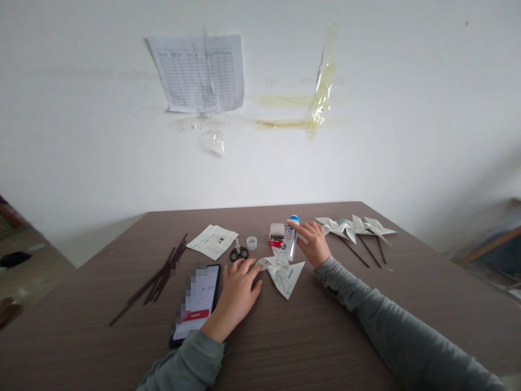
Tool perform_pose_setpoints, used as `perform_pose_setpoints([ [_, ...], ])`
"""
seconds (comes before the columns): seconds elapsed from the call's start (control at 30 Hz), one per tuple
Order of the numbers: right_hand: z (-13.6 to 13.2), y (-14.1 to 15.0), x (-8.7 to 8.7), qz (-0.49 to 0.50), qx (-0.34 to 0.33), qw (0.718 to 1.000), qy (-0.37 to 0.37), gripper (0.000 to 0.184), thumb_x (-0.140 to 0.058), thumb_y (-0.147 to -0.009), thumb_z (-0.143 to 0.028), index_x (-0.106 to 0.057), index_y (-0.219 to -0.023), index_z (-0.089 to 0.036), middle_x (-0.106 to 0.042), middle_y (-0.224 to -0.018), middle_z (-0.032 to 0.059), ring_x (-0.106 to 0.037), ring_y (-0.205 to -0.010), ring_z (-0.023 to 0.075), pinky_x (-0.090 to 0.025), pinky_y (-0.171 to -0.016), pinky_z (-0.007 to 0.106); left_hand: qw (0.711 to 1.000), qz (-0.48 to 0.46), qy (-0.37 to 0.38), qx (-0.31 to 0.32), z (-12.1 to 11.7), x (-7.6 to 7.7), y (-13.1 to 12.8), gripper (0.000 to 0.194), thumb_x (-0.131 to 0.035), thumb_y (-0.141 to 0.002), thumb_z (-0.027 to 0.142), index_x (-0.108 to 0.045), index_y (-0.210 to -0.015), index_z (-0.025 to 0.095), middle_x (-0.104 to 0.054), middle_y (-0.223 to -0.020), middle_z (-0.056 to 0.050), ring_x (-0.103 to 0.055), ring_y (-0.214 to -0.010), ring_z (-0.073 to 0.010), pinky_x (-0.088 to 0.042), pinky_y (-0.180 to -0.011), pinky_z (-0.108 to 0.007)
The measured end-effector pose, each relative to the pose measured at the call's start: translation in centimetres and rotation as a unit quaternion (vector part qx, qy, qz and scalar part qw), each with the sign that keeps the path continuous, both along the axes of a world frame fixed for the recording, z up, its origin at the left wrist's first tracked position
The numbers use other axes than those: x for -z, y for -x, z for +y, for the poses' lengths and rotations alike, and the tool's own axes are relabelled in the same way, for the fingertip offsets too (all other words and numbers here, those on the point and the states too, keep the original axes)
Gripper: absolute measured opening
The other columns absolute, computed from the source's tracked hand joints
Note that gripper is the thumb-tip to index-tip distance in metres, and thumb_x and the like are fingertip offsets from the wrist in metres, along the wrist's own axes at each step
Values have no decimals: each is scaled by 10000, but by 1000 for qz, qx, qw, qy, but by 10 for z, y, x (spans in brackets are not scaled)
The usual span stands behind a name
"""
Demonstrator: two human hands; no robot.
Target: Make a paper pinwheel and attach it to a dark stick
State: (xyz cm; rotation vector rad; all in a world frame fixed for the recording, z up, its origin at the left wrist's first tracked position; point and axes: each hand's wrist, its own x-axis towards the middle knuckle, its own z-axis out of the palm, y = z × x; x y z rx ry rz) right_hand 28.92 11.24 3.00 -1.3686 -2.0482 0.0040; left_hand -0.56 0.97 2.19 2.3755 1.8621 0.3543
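Right hand (312, 244) curled around blue-capped bottle (289, 239), held slightly tilted above folded paper pinwheel (284, 277) at lower centre of table (366, 326); left hand (240, 290) palm down, open, fingertips (256, 267) at pinwheel's left tip.

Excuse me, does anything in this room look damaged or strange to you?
Yes: on the wall, yellowed strips of tape cross with no paper under them, and the taped paper chart looks creased.
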Motion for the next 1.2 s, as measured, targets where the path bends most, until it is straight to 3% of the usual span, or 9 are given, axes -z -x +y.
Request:
perform_pose_setpoints([
  [0.23,-16,1,15,30,10,999,-23,654,-819,-1049,-154,-919,-1652,-386,-872,-1089,55,-758,-1155,357,-583,-1187,553,999,-15,-21,31,3,11,3,484,-751,-1213,197,-921,-1645,332,-857,-1767,-134,-711,-1698,-466,-558,-1458,-842],
  [0.43,-20,20,24,33,-21,999,17,99,-1008,-1083,-361,-964,-1136,-291,-923,-1228,100,-792,-1337,415,-576,-1332,652,999,-4,-5,37,2,12,4,512,-735,-1230,231,-903,-1683,401,-854,-1789,-89,-683,-1725,-487,-525,-1478,-885],
  [0.57,-19,25,29,44,-40,996,64,107,-1003,-1090,-380,-957,-1070,-286,-912,-1322,118,-810,-1426,426,-555,-1406,695,999,3,-2,40,2,11,4,524,-719,-1238,257,-887,-1711,406,-842,-1806,-93,-674,-1727,-492,-531,-1478,-870],
  [0.77,-17,29,30,61,-56,993,88,245,-1026,-1044,-404,-865,-899,-291,-881,-1179,93,-830,-1347,415,-524,-1445,761,999,12,14,30,-1,4,0,531,-717,-1237,242,-882,-1719,394,-839,-1815,-93,-670,-1747,-496,-519,-1493,-866],
  [1.03,-22,40,21,19,-66,993,96,306,-1059,-994,-350,-802,-840,-289,-859,-1023,77,-837,-1247,401,-495,-1467,791,999,18,23,28,-4,-4,-2,530,-703,-1243,231,-874,-1728,361,-825,-1830,-116,-672,-1727,-492,-485,-1487,-914],
  [1.2,-25,39,18,11,-65,993,99,247,-1018,-1035,-341,-825,-891,-288,-879,-1046,80,-839,-1304,416,-481,-1481,797,999,22,21,23,-4,-5,-3,530,-705,-1251,240,-871,-1732,390,-828,-1828,-96,-679,-1726,-488,-474,-1499,-911],
])
